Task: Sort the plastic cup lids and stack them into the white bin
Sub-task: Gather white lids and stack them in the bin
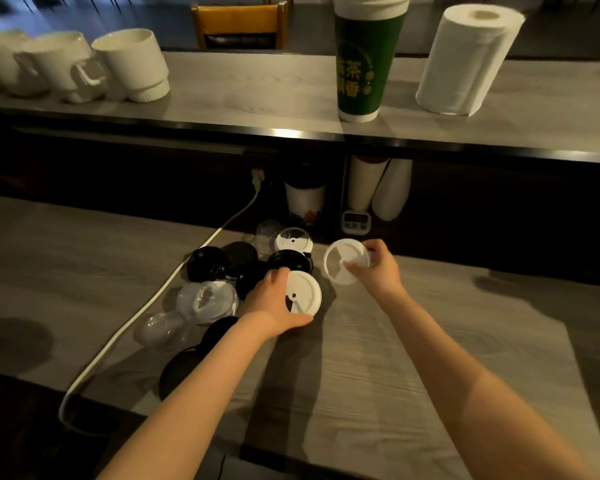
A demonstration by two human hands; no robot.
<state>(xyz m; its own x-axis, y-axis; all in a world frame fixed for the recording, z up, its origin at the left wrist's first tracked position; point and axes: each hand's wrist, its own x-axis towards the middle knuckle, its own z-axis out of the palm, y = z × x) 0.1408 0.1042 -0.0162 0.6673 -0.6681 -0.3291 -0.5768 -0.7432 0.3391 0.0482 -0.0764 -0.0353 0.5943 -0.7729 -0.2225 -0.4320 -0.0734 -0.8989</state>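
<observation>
A heap of cup lids lies on the grey wood counter (378,358): black lids (207,263), clear lids (207,299) and a white lid (293,239) at the back. My left hand (271,303) grips one white lid (303,294) by its rim at the right edge of the heap. My right hand (378,268) pinches a second white lid (343,259), held tilted just above the counter to the right. No white bin is in view.
A white power cable (146,310) runs diagonally across the counter left of the lids. A raised shelf behind carries white mugs (132,64), a tall green cup (361,64) and a paper towel roll (465,60). Under it stand cups and a small timer (355,221).
</observation>
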